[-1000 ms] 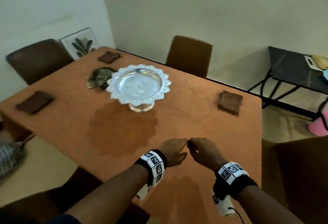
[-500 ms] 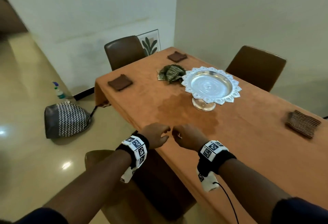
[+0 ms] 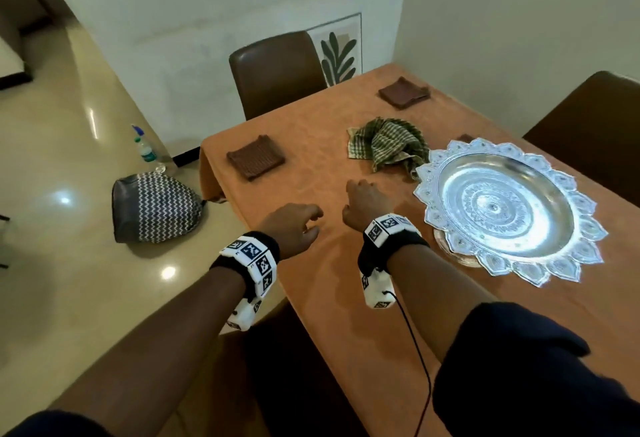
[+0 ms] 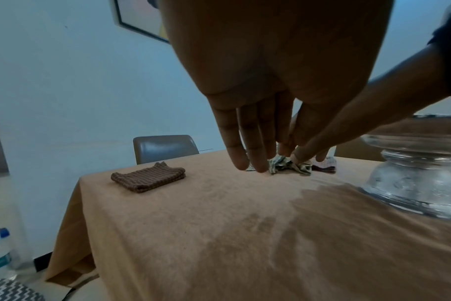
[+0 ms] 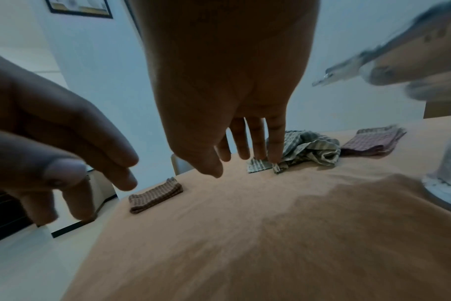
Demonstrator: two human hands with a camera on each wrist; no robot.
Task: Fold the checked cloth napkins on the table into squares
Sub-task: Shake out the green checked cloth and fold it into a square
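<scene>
A crumpled green checked napkin (image 3: 388, 145) lies on the orange tablecloth beside the silver bowl; the right wrist view shows it as green napkin (image 5: 309, 150), the left wrist view as green napkin (image 4: 288, 166). Two folded brown checked napkins lie nearby: one (image 3: 255, 157) near the table's left edge, one (image 3: 403, 92) at the far end. My right hand (image 3: 362, 194) reaches over the table short of the green napkin, fingers straight, holding nothing. My left hand (image 3: 298, 225) hovers nearer me, fingers loose and empty.
A large silver pedestal bowl (image 3: 509, 211) stands right of my hands. Brown chairs (image 3: 277, 73) surround the table. On the floor at the left sit a zigzag-patterned bag (image 3: 156, 206) and a spray bottle (image 3: 145, 151). A darker patch (image 5: 335, 203) marks the tablecloth.
My view has swung left towards the green napkin. Both hands have parted and their fingers have uncurled; the right hand has moved forward towards the crumpled napkin.
</scene>
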